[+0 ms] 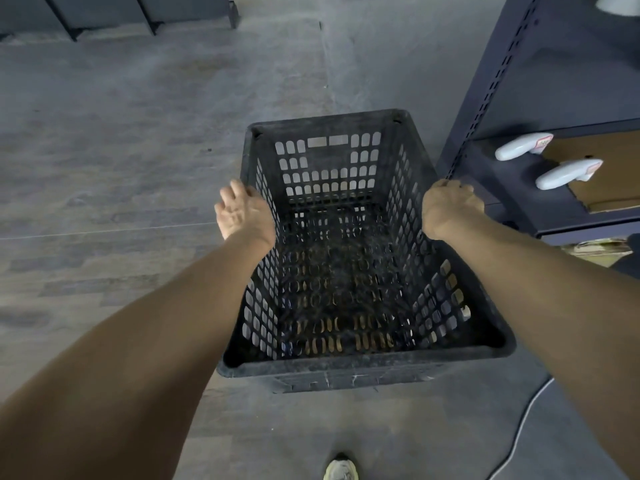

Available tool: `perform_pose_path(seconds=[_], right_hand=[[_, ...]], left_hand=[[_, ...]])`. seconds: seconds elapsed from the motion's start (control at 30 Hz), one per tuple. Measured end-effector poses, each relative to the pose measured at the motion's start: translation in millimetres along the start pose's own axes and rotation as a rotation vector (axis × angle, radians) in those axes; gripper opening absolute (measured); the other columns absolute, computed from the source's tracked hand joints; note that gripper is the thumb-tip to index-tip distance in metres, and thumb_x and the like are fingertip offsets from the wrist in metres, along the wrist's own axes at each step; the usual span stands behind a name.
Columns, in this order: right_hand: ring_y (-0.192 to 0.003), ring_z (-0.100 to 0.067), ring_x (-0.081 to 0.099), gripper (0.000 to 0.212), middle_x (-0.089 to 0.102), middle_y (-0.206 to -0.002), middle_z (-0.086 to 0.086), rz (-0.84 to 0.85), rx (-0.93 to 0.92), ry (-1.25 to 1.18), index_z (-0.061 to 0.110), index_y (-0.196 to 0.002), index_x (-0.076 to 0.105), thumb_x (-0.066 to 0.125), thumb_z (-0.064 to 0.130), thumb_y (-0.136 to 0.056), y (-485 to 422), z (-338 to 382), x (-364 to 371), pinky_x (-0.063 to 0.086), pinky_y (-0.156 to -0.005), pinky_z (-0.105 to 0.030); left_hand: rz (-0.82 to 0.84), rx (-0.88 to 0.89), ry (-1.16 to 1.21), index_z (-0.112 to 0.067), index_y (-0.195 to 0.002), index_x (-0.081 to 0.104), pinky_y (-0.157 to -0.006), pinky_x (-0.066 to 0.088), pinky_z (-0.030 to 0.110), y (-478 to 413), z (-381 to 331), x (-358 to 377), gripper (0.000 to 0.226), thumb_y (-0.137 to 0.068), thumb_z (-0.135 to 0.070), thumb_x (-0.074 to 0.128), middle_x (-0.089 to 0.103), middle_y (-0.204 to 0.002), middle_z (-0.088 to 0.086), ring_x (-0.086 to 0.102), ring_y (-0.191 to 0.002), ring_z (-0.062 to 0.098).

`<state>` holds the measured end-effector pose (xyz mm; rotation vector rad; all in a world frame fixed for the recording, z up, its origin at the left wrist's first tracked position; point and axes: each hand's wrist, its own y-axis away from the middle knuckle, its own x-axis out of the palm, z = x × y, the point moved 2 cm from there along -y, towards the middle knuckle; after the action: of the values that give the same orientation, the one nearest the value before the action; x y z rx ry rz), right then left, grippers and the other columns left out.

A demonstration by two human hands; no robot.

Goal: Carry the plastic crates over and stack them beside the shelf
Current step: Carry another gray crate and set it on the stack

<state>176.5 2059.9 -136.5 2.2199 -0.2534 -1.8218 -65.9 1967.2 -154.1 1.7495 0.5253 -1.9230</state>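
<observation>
Left hand lies against the left rim of the plastic crate, palm turned up toward the camera, fingers loose and slightly spread and holding nothing. It overlaps the rim's edge, but from this angle whether it actually touches the plastic is hard to tell. Right hand is on the opposite rim, back of the hand uppermost, fingers curled down over the edge in a grip, their tips hidden behind the knuckles. Both bare forearms reach in from the lower corners of the view.

Between the two hands the crate stands upright and open-topped. It is black, with walls and bottom pierced by rows of small slots, a longer handle slot high in the far wall, and nothing inside.

Just beyond the right hand, and very near that side of the crate, stands the shelf, a dark blue metal rack with a slotted upright post. On the shelf board past the right hand's knuckles lie two white handle-shaped objects, one behind the other, beside a flat piece of brown cardboard.

Out past the left hand runs the grey plank-patterned floor, and far beyond both hands, at the top of the view, are the legs of dark frames. Back toward the person, below the right forearm, a white cable trails across the floor, and the toe of a light shoe shows at the bottom edge.
</observation>
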Motion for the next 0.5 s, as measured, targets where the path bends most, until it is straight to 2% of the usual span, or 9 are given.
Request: perform_pose_path(seconds=[0.07, 0.13, 0.23, 0.3, 0.33, 0.4, 0.43, 0.5], right_hand=[[-0.13, -0.036, 0.036, 0.077, 0.033, -0.143, -0.022, -0.045, -0.053, 0.07, -0.001, -0.146, 0.027, 0.069, 0.011, -0.081, 13.0, 2.4, 3.1, 0.039, -0.102, -0.043], [-0.128, -0.035, 0.037, 0.063, 0.034, -0.141, -0.02, -0.086, -0.123, 0.095, 0.003, -0.141, 0.038, 0.065, 0.013, -0.084, 29.0, 5.9, 3.9, 0.037, -0.104, -0.044], [-0.11, -0.03, 0.051, 0.037, 0.053, -0.121, -0.014, -0.108, -0.274, 0.021, 0.005, -0.122, 0.057, 0.061, 0.017, -0.087, 54.4, 12.5, 13.3, 0.044, -0.096, -0.042], [-0.093, -0.027, 0.061, 0.026, 0.065, -0.104, -0.01, 0.038, -0.401, -0.154, 0.005, -0.107, 0.066, 0.057, 0.021, -0.089, 72.7, 16.4, 25.3, 0.052, -0.088, -0.037], [-0.089, -0.028, 0.064, 0.027, 0.068, -0.1, -0.01, 0.149, -0.445, -0.239, 0.003, -0.1, 0.068, 0.056, 0.024, -0.09, 82.1, 16.7, 32.4, 0.054, -0.085, -0.037], [-0.081, -0.029, 0.063, 0.036, 0.067, -0.085, -0.013, 0.315, -0.511, -0.357, -0.001, -0.084, 0.067, 0.056, 0.033, -0.09, 104.1, 11.5, 42.2, 0.05, -0.075, -0.034], [-0.077, -0.027, 0.059, 0.039, 0.061, -0.078, -0.011, 0.359, -0.535, -0.386, 0.003, -0.077, 0.064, 0.055, 0.038, -0.089, 115.5, 6.0, 46.2, 0.045, -0.07, -0.032], [-0.086, -0.024, 0.057, 0.043, 0.061, -0.086, -0.006, 0.406, -0.556, -0.4, 0.012, -0.081, 0.066, 0.053, 0.053, -0.087, 135.1, -6.4, 53.2, 0.043, -0.077, -0.032]], left_hand=[[0.016, 0.053, 0.005, -0.002, -0.131, 0.049, -0.106, 0.039, 0.038, 18.5, -4.7, 0.5, 0.057, -0.076, 0.001, 0.066, 0.035, -0.135, 0.015, 0.038, -0.12, 0.028], [0.019, 0.131, 0.002, -0.005, -0.125, 0.056, -0.108, 0.036, 0.039, 39.7, -8.7, 2.9, 0.048, -0.078, -0.002, 0.066, 0.04, -0.132, 0.013, 0.039, -0.122, 0.028], [0.077, 0.206, 0.165, -0.008, -0.122, 0.06, -0.104, 0.04, 0.037, 74.2, -15.4, 10.8, 0.037, -0.085, -0.011, 0.062, 0.047, -0.127, 0.01, 0.043, -0.12, 0.026], [0.213, 0.247, 0.383, -0.009, -0.111, 0.064, -0.09, 0.049, 0.033, 98.0, -22.7, 15.1, 0.024, -0.092, -0.022, 0.057, 0.057, -0.116, 0.009, 0.054, -0.11, 0.025], [0.309, 0.269, 0.504, -0.01, -0.099, 0.066, -0.08, 0.05, 0.032, 112.5, -26.5, 15.0, 0.022, -0.094, -0.027, 0.055, 0.063, -0.103, 0.008, 0.06, -0.099, 0.025], [0.468, 0.311, 0.702, -0.014, -0.083, 0.063, -0.068, 0.044, 0.027, 139.6, -32.1, 13.7, 0.026, -0.096, -0.034, 0.052, 0.06, -0.078, 0.002, 0.061, -0.083, 0.024], [0.513, 0.333, 0.746, -0.016, -0.083, 0.063, -0.067, 0.041, 0.025, 151.3, -32.6, 12.4, 0.027, -0.096, -0.036, 0.051, 0.057, -0.074, -0.001, 0.058, -0.079, 0.022], [0.561, 0.398, 0.729, -0.015, -0.096, 0.067, -0.065, 0.041, 0.024, 169.7, -29.3, 8.8, 0.033, -0.094, -0.044, 0.051, 0.058, -0.076, -0.003, 0.056, -0.08, 0.016]])
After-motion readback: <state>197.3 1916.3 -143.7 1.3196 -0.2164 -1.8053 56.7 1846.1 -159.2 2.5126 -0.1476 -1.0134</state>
